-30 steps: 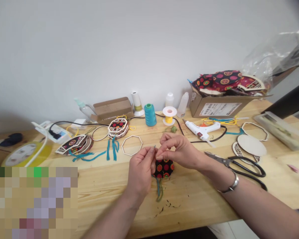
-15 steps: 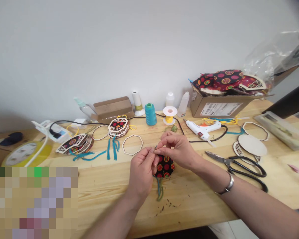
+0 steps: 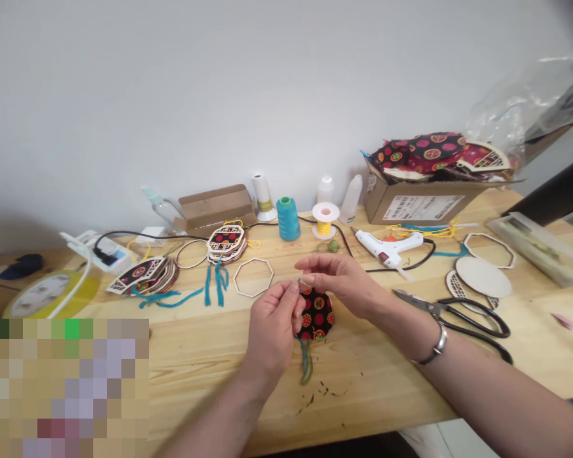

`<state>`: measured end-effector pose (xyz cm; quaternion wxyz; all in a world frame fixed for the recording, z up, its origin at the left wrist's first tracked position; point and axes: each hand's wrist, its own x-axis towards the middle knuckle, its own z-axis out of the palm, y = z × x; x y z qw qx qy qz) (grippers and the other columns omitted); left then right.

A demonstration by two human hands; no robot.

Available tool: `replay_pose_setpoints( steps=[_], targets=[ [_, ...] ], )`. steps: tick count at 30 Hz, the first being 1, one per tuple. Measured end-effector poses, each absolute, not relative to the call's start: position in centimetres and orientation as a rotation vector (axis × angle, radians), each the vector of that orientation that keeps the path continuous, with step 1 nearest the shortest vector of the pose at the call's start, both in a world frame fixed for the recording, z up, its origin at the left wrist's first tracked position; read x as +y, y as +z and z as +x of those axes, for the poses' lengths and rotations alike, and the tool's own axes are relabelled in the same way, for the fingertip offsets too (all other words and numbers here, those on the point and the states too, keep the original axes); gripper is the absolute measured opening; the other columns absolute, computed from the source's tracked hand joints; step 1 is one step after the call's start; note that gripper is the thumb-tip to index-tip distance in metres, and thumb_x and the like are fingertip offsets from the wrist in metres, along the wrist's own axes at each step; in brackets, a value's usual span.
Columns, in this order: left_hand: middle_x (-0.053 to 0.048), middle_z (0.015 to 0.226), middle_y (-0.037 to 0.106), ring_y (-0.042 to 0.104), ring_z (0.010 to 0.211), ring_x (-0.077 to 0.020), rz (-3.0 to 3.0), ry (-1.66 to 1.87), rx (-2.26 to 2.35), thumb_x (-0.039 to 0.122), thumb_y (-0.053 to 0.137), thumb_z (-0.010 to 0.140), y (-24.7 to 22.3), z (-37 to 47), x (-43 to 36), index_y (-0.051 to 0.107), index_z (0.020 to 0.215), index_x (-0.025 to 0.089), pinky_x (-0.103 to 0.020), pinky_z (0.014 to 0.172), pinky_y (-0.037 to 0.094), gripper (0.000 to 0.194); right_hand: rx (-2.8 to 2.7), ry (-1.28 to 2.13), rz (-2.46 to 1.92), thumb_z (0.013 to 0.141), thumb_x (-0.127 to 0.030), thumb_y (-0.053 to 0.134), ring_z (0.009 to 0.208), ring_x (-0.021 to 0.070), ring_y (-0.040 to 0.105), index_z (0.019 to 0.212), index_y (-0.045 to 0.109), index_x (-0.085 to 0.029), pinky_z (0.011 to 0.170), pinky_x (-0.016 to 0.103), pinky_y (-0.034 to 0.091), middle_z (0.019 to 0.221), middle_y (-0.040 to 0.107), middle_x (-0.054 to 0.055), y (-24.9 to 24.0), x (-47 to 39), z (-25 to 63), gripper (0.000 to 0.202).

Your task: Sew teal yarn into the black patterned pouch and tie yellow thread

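Observation:
My left hand [image 3: 277, 313] is closed, with thumb and forefinger pinching the short tip of a teal cord [image 3: 299, 280]. Its curled fingers rest against the left edge of a small black fabric piece [image 3: 318, 318] with red and orange round motifs. Teal and green cord tails [image 3: 306, 366] trail from the bottom of this piece onto the table. My right hand [image 3: 332, 280] comes in from the right above the fabric. Its thumb and fingertips meet close to the cord tip; anything between them is too small to make out.
Black-handled scissors [image 3: 451, 318] and a white glue gun [image 3: 389, 248] lie to the right. A teal thread cone [image 3: 288, 219] and yellow spool [image 3: 325, 221] stand behind. An octagonal frame [image 3: 253, 278] lies left of my hands. The box [image 3: 420, 200] at back right holds patterned fabric pieces.
My right hand has shifted slightly, its fingers now straighter and its thumb drawn a little away from the left thumb. The teal cord tip shows more clearly. My left hand stays put.

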<state>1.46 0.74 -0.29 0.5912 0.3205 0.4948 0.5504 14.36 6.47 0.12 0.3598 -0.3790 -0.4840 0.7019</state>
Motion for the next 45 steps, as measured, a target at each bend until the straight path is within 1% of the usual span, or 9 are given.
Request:
replay_pose_setpoints(
  steps=[4,6,10,13,20,24,30,39,45],
  targets=[
    [0.007,0.049,0.042,0.029,0.039,-0.0022,0.718,1.280,1.141,0.039,0.064,0.074,-0.33,1.47,0.79,0.060,0.073,0.013,-0.016,0.038,0.020,0.026,-1.118,1.997,-0.936,0.072,-0.044,0.066,0.060,0.0070,0.051,0.089,0.069,-0.015,0.055,0.021,0.036,0.073,0.064,0.002,-0.71,7.04,14.76,0.034],
    [0.007,0.049,0.042,0.030,0.039,-0.0020,0.713,1.280,1.133,0.039,0.064,0.074,-0.36,1.46,0.82,0.060,0.074,0.013,-0.016,0.038,0.020,0.026,-1.092,2.041,-0.908,0.073,-0.047,0.065,0.062,0.0078,0.052,0.088,0.070,-0.015,0.056,0.021,0.036,0.074,0.064,0.004,-0.91,7.19,14.86,0.035],
    [0.007,0.048,0.042,0.029,0.038,-0.0017,0.704,1.276,1.116,0.037,0.062,0.076,-0.39,1.45,0.83,0.059,0.073,0.013,-0.016,0.038,0.020,0.024,-1.093,2.073,-0.882,0.067,-0.039,0.072,0.060,0.0060,0.052,0.088,0.071,-0.016,0.055,0.020,0.035,0.071,0.065,0.001,-0.65,7.21,14.95,0.031],
    [0.007,0.048,0.042,0.029,0.038,-0.0017,0.703,1.267,1.109,0.035,0.061,0.078,-0.38,1.48,0.81,0.058,0.072,0.014,-0.016,0.038,0.019,0.023,-1.090,2.135,-0.835,0.062,-0.031,0.077,0.062,0.0070,0.055,0.087,0.071,-0.017,0.055,0.020,0.037,0.071,0.067,0.000,-0.43,7.24,15.08,0.030],
    [0.007,0.047,0.041,0.029,0.037,-0.0025,0.747,1.229,1.098,0.034,0.058,0.080,-0.31,1.55,0.75,0.054,0.065,0.014,-0.017,0.038,0.018,0.026,-1.158,2.123,-0.795,0.064,-0.026,0.076,0.067,0.0071,0.061,0.088,0.072,-0.019,0.067,0.021,0.043,0.075,0.071,0.000,-1.02,7.44,15.33,0.025],
    [0.007,0.045,0.040,0.028,0.038,-0.0029,0.782,1.187,1.123,0.035,0.057,0.081,-0.41,1.40,0.67,0.051,0.061,0.014,-0.018,0.039,0.018,0.029,-1.183,2.097,-0.828,0.061,-0.024,0.078,0.069,0.0096,0.063,0.085,0.072,-0.016,0.072,0.024,0.046,0.075,0.071,0.001,-0.97,7.41,15.35,0.026],
    [0.006,0.044,0.041,0.027,0.038,-0.0029,0.809,1.159,1.144,0.035,0.057,0.081,-0.68,1.22,0.78,0.051,0.058,0.013,-0.018,0.039,0.017,0.032,-1.219,2.045,-0.880,0.057,-0.025,0.079,0.065,0.0100,0.062,0.077,0.072,-0.015,0.067,0.024,0.047,0.070,0.070,0.001,-0.56,7.33,15.34,0.023],
    [0.004,0.047,0.048,0.030,0.037,-0.0025,0.737,1.139,1.090,0.034,0.057,0.081,-0.34,1.40,0.65,0.059,0.070,0.012,-0.017,0.037,0.017,0.025,-1.243,1.967,-0.904,0.062,-0.028,0.076,0.056,0.0078,0.056,0.066,0.066,-0.012,0.059,0.022,0.041,0.058,0.064,-0.001,-0.57,7.28,15.13,0.019],
    [-0.002,0.056,0.058,0.030,0.039,-0.0016,0.606,1.163,0.957,0.029,0.057,0.080,0.25,1.49,0.77,0.060,0.075,0.010,-0.016,0.039,0.019,0.020,-1.264,1.919,-0.941,0.064,-0.034,0.073,0.054,0.0071,0.051,0.064,0.061,-0.012,0.056,0.022,0.037,0.059,0.061,-0.001,-0.63,7.34,15.08,0.025]
  ],
)
